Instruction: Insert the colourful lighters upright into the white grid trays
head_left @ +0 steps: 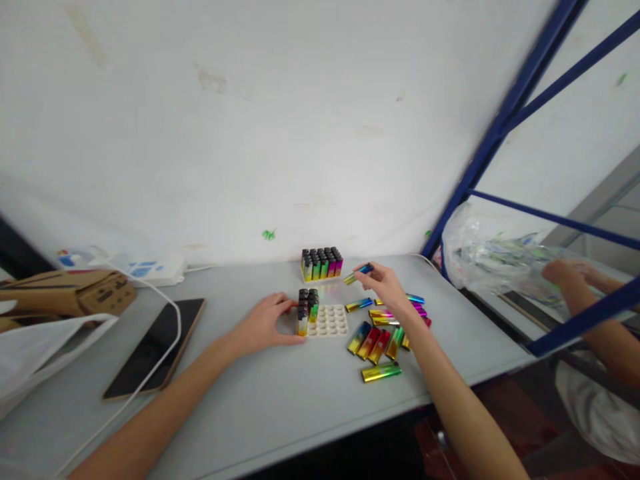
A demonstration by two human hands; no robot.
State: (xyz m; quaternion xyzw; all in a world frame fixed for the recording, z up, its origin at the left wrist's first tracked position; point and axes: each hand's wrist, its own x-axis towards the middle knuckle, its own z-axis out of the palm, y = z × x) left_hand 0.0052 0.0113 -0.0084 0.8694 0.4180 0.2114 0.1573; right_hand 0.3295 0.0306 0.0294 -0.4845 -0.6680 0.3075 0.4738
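Note:
My left hand (pixel 265 323) rests on the grey table (pixel 280 393), fingers curled against the left side of a white slotted tray (pixel 331 321). Several rainbow-coloured lighters (pixel 307 308) stand upright in the tray's left rows. My right hand (pixel 386 283) hovers above the table to the right of the tray and pinches one lighter (pixel 359 273) at its tip. Below that hand a loose pile of lighters (pixel 381 340) lies flat. A full tray of lighters (pixel 322 264) stands by the wall.
A phone (pixel 156 347) with a white cable across it lies at the left, beside a cardboard box (pixel 70 293), a white bag (pixel 35 353) and a power strip (pixel 145 268). Blue rack bars (pixel 505 120) rise at the right. Another person's hand (pixel 563 273) touches a plastic bag (pixel 495 257) there.

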